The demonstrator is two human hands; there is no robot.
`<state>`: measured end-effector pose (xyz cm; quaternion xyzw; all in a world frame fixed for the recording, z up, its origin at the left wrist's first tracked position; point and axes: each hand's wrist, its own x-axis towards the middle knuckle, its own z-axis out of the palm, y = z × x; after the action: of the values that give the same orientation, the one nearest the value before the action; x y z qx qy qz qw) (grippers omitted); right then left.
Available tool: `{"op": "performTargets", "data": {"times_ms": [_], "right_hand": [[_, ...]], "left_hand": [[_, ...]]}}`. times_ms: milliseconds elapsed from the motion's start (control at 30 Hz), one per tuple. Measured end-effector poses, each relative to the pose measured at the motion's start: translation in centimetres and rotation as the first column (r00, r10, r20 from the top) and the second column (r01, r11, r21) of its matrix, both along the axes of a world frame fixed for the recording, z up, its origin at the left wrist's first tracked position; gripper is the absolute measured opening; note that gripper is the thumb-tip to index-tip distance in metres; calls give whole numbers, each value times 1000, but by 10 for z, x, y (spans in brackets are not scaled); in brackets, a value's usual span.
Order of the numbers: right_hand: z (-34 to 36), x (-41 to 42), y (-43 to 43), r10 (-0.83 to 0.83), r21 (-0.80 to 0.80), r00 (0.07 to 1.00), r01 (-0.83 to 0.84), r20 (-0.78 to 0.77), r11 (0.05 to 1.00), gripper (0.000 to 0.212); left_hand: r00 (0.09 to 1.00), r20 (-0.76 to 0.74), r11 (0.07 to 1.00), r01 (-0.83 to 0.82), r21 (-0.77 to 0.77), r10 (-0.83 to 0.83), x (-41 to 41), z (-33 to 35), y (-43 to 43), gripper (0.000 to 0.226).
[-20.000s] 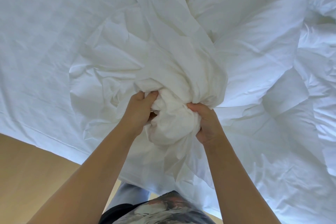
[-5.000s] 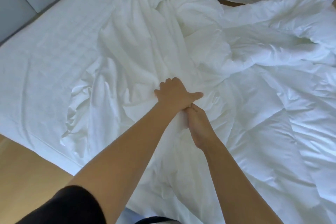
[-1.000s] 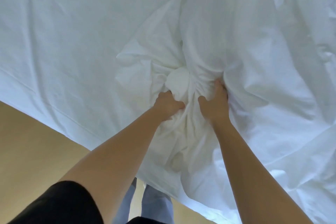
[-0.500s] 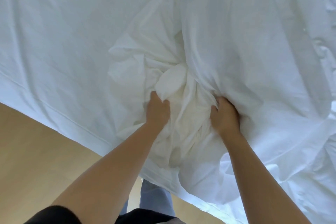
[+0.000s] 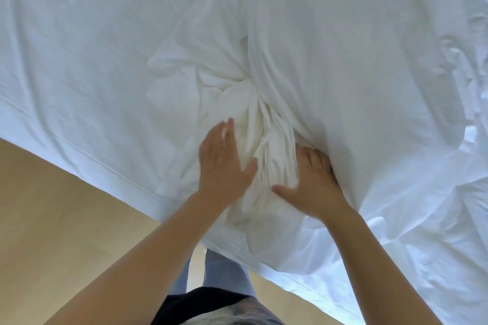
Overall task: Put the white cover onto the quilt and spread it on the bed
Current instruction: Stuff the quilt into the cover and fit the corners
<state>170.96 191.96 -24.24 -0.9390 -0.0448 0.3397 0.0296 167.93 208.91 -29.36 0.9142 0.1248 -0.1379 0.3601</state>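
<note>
White cover (image 5: 330, 60) bunched at near edge of bed (image 5: 79, 47), tan wood floor (image 5: 52, 219) near-left; left hand (image 5: 224, 158) flat, fingers straight, pressing bunch; right hand (image 5: 314, 179) spread, fingertips under fold, gripping nothing

a rumpled white cover (image 5: 330, 66) lies on the bed (image 5: 79, 47).

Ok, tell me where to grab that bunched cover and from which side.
Grip the pleated bunch at its thick middle, coming from the near side, left hand and right hand closing across the pleats; they run away from you, so a sideways squeeze probably gathers them.
</note>
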Motion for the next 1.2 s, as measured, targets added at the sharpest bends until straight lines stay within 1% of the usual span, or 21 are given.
{"op": "performTargets", "data": {"times_ms": [33,67,133,167,200,267,333,367,433,500,533,600,667,700,767,800,833,900,1000,1100,1200], "right_hand": [[3,-13,-4,48,-31,999,-48,6,998,95],[7,-24,-6,61,-60,998,-60,8,996,92],[13,-43,-15,60,-65,996,-56,64,996,79],[15,-51,-21,24,-15,987,-22,157,1000,71],[17,-56,-25,-30,57,956,14,292,998,62],[19,-63,-31,-117,198,794,-5,597,980,51],[18,-60,-35,-94,182,638,-73,764,981,48],[19,-54,-37,-62,125,594,-66,802,990,50],[20,-37,-44,-26,40,550,-13,835,999,48],[23,-18,-52,-64,97,519,-37,852,995,29],[27,-10,-55,-79,142,507,-88,858,986,18],[35,2,-57,-142,257,528,-150,837,955,19],[47,10,-60,-339,454,579,-62,742,889,20],[54,15,-64,-463,557,571,12,678,830,18],[66,33,-80,-688,702,471,181,553,688,15],[70,43,-90,-778,749,402,271,483,604,16],[73,54,-99,-844,782,348,344,408,520,20],[71,68,-114,-909,809,308,434,280,396,27],[59,74,-127,-923,795,345,505,169,335,29],[58,79,-140,-929,792,352,533,112,298,28],[64,90,-167,-956,781,289,585,51,218,27]], "left_hand": [[990,123,998,68,-6,-66,-7,5,-12,78],[971,175,986,165,0,-163,-14,9,-24,73],[940,9,938,342,-56,-342,-23,12,-43,72],[911,-123,918,384,-97,-394,-26,11,-50,77],[899,-192,919,377,-119,-394,-26,10,-54,81],[929,-201,948,287,-138,-311,-20,11,-58,83],[927,-210,950,301,-81,-312,-12,17,-58,84],[917,-227,944,329,-31,-327,-10,17,-57,81],[943,-194,961,277,4,-271,-9,16,-54,55],[988,-138,984,42,-174,-67,-8,20,-50,23],[990,-132,952,-90,-293,53,-6,23,-50,12],[957,-123,826,-289,-483,262,2,38,-51,9],[884,-183,630,-439,-641,430,10,55,-52,16],[841,-244,521,-500,-692,483,15,62,-52,16],[766,-348,331,-574,-749,541,22,70,-48,14],[745,-371,293,-592,-751,555,23,71,-46,12],[734,-374,302,-607,-735,567,25,72,-45,10],[731,-364,390,-639,-663,577,25,71,-45,8],[779,-352,544,-618,-567,519,22,74,-57,4],[824,-308,605,-560,-566,474,18,75,-70,15],[803,-217,658,-583,-476,554,13,71,-66,19]]}}
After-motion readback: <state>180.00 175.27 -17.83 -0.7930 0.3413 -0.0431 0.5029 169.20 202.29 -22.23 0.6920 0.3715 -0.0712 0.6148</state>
